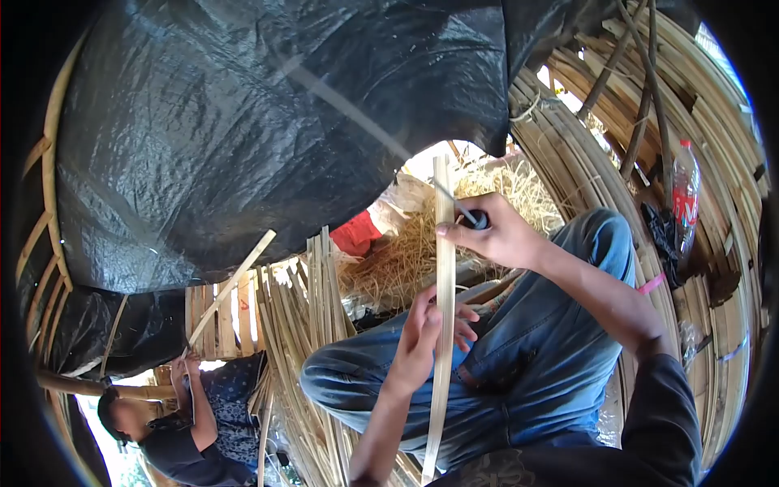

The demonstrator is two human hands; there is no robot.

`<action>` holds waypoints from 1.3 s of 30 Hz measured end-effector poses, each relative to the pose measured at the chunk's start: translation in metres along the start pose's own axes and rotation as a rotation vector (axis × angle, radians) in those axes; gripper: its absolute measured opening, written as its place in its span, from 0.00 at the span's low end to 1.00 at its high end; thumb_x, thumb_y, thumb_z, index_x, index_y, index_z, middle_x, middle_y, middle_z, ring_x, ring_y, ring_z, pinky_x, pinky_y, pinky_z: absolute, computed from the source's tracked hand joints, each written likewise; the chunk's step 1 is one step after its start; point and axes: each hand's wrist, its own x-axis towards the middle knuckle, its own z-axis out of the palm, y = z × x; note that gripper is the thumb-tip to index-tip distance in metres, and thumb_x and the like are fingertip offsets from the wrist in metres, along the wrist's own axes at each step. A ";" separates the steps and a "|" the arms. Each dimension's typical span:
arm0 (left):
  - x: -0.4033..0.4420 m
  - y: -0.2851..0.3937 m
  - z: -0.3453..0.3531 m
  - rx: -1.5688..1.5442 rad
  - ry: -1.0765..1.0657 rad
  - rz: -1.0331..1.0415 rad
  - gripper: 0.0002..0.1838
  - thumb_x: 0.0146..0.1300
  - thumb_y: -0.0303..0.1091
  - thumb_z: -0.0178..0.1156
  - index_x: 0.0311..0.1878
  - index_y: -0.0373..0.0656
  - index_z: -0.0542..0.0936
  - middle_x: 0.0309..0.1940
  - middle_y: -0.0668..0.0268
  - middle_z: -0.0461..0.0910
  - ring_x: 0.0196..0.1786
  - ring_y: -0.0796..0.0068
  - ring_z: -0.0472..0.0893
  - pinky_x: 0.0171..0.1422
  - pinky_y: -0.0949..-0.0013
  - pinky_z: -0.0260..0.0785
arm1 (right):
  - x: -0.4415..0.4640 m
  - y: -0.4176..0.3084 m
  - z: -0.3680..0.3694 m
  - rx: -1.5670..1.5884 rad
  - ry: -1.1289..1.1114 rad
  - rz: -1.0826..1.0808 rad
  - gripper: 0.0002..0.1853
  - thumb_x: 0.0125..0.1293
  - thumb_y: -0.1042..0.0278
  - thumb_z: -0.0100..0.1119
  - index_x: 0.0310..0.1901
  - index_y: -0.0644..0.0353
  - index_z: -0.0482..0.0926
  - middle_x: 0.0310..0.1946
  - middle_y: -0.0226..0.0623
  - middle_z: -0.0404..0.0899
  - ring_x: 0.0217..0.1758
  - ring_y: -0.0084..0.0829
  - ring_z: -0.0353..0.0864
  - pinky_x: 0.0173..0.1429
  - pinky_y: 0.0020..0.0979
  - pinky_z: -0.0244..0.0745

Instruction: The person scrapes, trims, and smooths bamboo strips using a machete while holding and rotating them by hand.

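A long pale bamboo strip (444, 268) stands nearly upright before my body, its lower end by my shirt. My right hand (499, 231) is closed around the dark handle of a long knife (357, 114), whose narrow blade reaches up and to the left, blurred by motion. The right thumb and fingers also touch the strip near its top, close to the knife. Lower down, my left hand (418, 345) is beside and partly behind the strip, its fingers spread and loosely curved. The strip hides part of those fingers.
Black plastic sheeting (268, 122) hangs ahead. Bundled strips (304, 316) lie at left, with more stacked strips (584, 162) at right, beside a red-labelled bottle (686, 199). Straw shavings (406, 264) pile ahead. Another person (191, 422) at lower left holds a strip (231, 288).
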 end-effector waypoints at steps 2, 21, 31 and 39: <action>0.031 0.010 -0.006 -0.300 -0.216 -0.083 0.25 0.82 0.46 0.45 0.69 0.36 0.62 0.36 0.59 0.78 0.27 0.75 0.78 0.29 0.72 0.73 | 0.010 -0.010 -0.008 -0.172 -0.051 -0.054 0.17 0.68 0.56 0.69 0.32 0.66 0.84 0.14 0.31 0.75 0.13 0.27 0.71 0.23 0.32 0.66; 0.033 -0.041 -0.023 -0.109 0.194 -0.263 0.15 0.83 0.44 0.45 0.46 0.42 0.71 0.18 0.76 0.60 0.13 0.86 0.57 0.16 0.76 0.50 | 0.024 0.070 0.000 -0.709 -0.154 0.120 0.36 0.73 0.30 0.47 0.40 0.59 0.89 0.08 0.37 0.72 0.12 0.36 0.78 0.20 0.41 0.75; 0.038 -0.058 -0.034 0.038 0.213 -0.168 0.15 0.83 0.45 0.44 0.46 0.43 0.71 0.16 0.77 0.58 0.12 0.86 0.55 0.15 0.76 0.49 | 0.023 0.073 0.002 -0.757 -0.086 -0.067 0.33 0.71 0.32 0.53 0.38 0.60 0.88 0.09 0.40 0.73 0.13 0.37 0.77 0.23 0.42 0.76; 0.030 -0.029 -0.021 -0.124 0.155 -0.249 0.15 0.83 0.44 0.43 0.44 0.44 0.70 0.16 0.77 0.57 0.11 0.86 0.55 0.14 0.76 0.48 | 0.014 0.072 0.000 -0.813 -0.112 -0.195 0.26 0.72 0.39 0.56 0.35 0.56 0.87 0.09 0.34 0.73 0.11 0.29 0.75 0.17 0.36 0.71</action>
